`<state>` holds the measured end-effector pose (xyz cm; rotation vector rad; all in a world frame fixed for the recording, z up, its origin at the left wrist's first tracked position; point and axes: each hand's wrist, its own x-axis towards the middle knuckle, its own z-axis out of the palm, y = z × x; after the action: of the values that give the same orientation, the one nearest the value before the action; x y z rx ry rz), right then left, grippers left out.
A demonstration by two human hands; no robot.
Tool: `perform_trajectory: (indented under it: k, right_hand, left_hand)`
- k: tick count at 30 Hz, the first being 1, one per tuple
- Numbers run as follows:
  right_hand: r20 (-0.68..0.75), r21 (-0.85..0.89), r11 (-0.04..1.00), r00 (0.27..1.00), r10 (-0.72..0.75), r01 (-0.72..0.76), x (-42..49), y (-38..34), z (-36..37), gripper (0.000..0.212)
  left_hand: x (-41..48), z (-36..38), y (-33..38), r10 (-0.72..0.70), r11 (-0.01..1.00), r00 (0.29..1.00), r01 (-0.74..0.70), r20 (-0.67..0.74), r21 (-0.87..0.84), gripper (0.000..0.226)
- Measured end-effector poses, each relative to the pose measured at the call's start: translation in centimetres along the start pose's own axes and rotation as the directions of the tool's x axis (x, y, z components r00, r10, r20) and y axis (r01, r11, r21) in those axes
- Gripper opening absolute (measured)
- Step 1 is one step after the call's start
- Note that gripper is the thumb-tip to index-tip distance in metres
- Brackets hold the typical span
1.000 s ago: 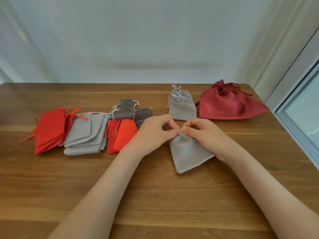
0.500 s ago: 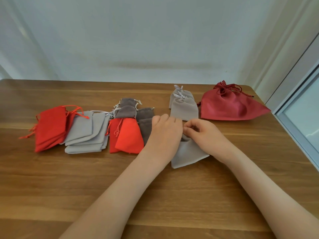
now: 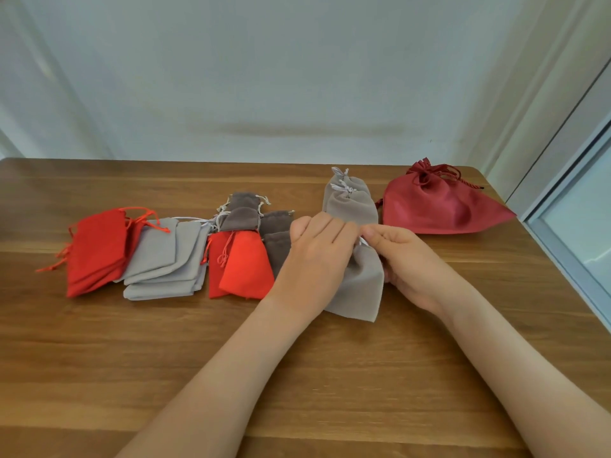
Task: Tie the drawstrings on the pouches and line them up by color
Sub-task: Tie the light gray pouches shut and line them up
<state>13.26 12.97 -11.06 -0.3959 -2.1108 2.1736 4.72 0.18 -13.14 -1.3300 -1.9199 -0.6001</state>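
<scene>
At frame centre, the left hand and right hand pinched the neck of a light grey pouch with curled fingers. It lay on the bench, whose wood ran broad across the lower frame. Tied grey pouches sat just above, toward the far edge.

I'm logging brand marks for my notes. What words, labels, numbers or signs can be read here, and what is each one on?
None: no text can be read anywhere in the head view.
The grey pouch held by the left hand and right hand, the red pouches, the other grey pouches, the dark red bag, the table and the wall show no label, brand, number or sign.
</scene>
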Motion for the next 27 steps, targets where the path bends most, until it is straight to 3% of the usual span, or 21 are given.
perform_trajectory:
  k: [6,12,18,27]
  right_hand:
    - [-0.007,0.100,0.995,1.000,-0.014,0.015,-0.1,-0.3,-0.2,0.019]
    - [-0.063,0.045,0.996,0.995,-0.072,0.075,0.0,-0.3,0.0,0.017]
    - [-0.065,0.012,0.996,0.994,-0.085,0.086,-0.1,-0.3,0.5,0.021]
    - [-0.168,-0.111,0.987,0.976,-0.136,0.118,-0.4,0.0,1.8,0.022]
  left_hand:
    - [0.1,-0.4,0.3,-0.059,0.998,0.997,0.056,-0.059,-0.041,0.015]
    - [0.3,-0.7,0.4,-0.168,0.979,0.985,0.161,-0.043,-0.121,0.043]
    - [0.3,-0.5,0.5,-0.297,0.934,0.955,0.291,0.004,-0.209,0.030]
    - [0.3,0.0,0.5,-0.237,0.969,0.970,0.233,-0.049,-0.080,0.032]
